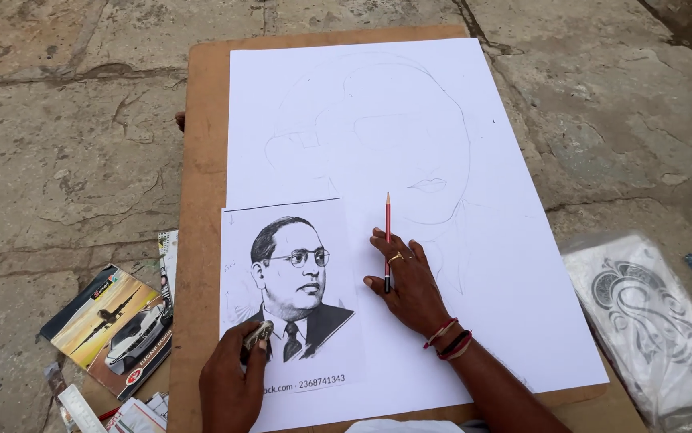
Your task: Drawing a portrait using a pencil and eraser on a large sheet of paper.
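Observation:
A large white sheet point(458, 136) with a faint pencil outline of a head lies on a brown board point(201, 160). A printed black-and-white portrait point(282, 240) of a person in glasses rests on the sheet's lower left. My right hand point(406, 285) lies flat on the sheet beside the print, a red pencil point(387, 220) held between its fingers with the tip pointing away from me. My left hand point(229, 385) presses on the print's lower edge and holds a small grey lump point(257, 333), perhaps an eraser.
The board lies on cracked stone ground point(65, 144). At left are a booklet point(113, 325) picturing a plane and a car, a ruler point(81, 409) and papers. At right lies a plastic-wrapped patterned drawing point(651, 321).

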